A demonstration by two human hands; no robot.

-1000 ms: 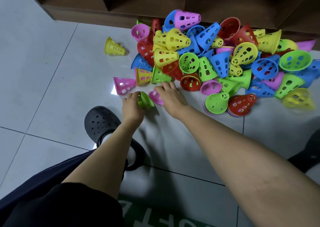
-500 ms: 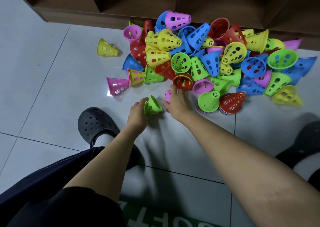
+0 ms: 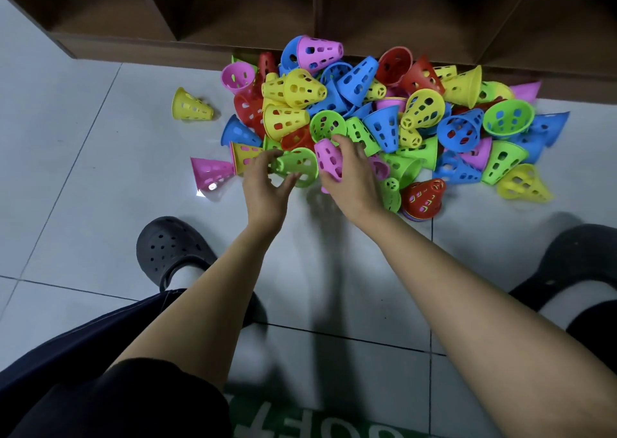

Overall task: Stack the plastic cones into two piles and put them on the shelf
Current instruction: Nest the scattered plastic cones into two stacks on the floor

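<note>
Left hand has a green cone pinched by its narrow end, fingers closed round the tip, wide mouth turned toward the right; right hand is wrapped round a pink cone, held up just beside it, the two cones almost touching above the floor. This looks like the nesting step, and the way to do it cleanly is to line up the axes first: turn the pink one so its small end faces the green mouth, then slide it straight in rather than at a tilt, since the perforated walls could catch on an edge. Keep the grip light on the pink cone's wall, so it doesn't squash out of round. The big heap of cones lies on the floor right against the shelf, with a yellow stray off to the left and a started stack, red on top, at the heap's near edge. I'd judge the job barely begun; nothing sits on the shelf in view.
</note>
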